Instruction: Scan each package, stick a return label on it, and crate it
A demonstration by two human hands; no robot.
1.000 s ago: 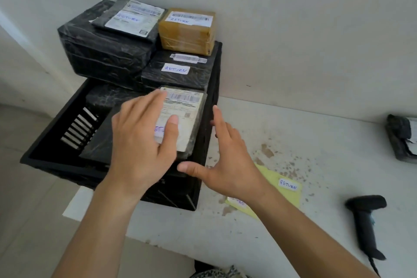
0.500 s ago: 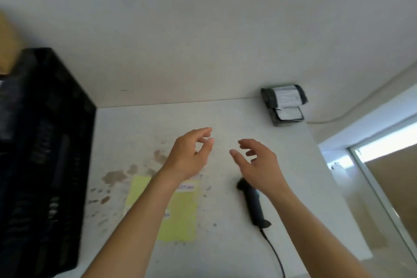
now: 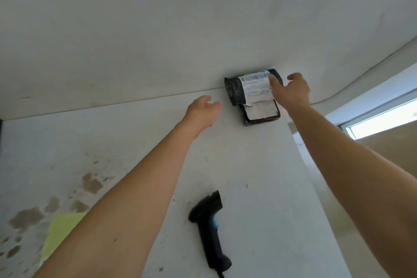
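Two black-wrapped packages lie stacked against the wall at the far right of the white table. The upper package [image 3: 246, 88] carries a white shipping label with a barcode; the lower package [image 3: 261, 114] shows a pale label. My right hand [image 3: 291, 91] rests on the upper package's right side, fingers spread over the label edge, not clearly gripping. My left hand [image 3: 200, 110] hovers just left of the stack, fingers loosely curled, holding nothing. A black barcode scanner [image 3: 208, 228] lies on the table nearer to me. A yellow label sheet [image 3: 61, 232] sits at the lower left, partly hidden by my left forearm.
The white table [image 3: 259, 176] has brown stains [image 3: 90, 184] on its left part. Its right edge drops to a floor beside a window [image 3: 383, 119]. A sliver of the black crate [image 3: 1, 128] shows at the left edge. A plain wall stands behind.
My view has swung right, away from the crate. Both hands left the crated package and reached across the table to the stack by the wall; my right hand now touches the upper package.
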